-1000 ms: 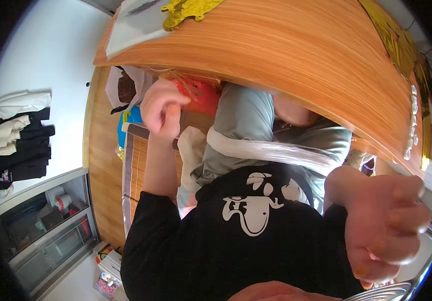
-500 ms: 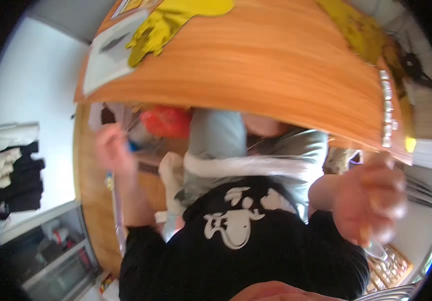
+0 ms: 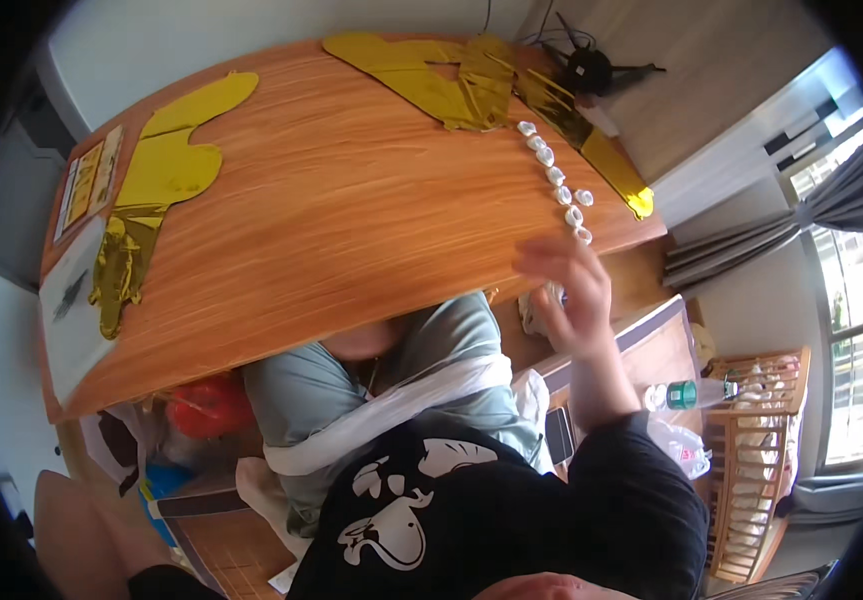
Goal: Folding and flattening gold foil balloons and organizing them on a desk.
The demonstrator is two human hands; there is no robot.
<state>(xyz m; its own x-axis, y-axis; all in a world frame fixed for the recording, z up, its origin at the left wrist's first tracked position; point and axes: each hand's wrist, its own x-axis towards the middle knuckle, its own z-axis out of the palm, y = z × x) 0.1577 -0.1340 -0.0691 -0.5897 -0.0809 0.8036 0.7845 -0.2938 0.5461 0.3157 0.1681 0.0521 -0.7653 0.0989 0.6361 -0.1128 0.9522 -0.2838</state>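
My right hand (image 3: 566,290) is lifted at the front edge of a round wooden table (image 3: 351,220), fingers apart and holding nothing. It is just below a row of small white pieces (image 3: 556,180) on the table top. My left hand (image 3: 66,525) shows only as a blurred shape at the lower left, next to a black sleeve; its fingers cannot be made out. Flat gold foil shapes lie at the table's left (image 3: 166,170) and at its far side (image 3: 451,70). I wear a black printed top (image 3: 471,510) and grey trousers (image 3: 431,350).
A white sheet (image 3: 66,310) and a printed card (image 3: 86,185) lie at the table's left rim. A red thing (image 3: 206,405) sits under the table. On the right are a phone (image 3: 559,435), a green-capped bottle (image 3: 691,393) and a wooden slatted rack (image 3: 761,450).
The view has tilted up onto the table top. My right hand rose from the lower right to the table's edge. My left hand dropped from under the table to the lower left.
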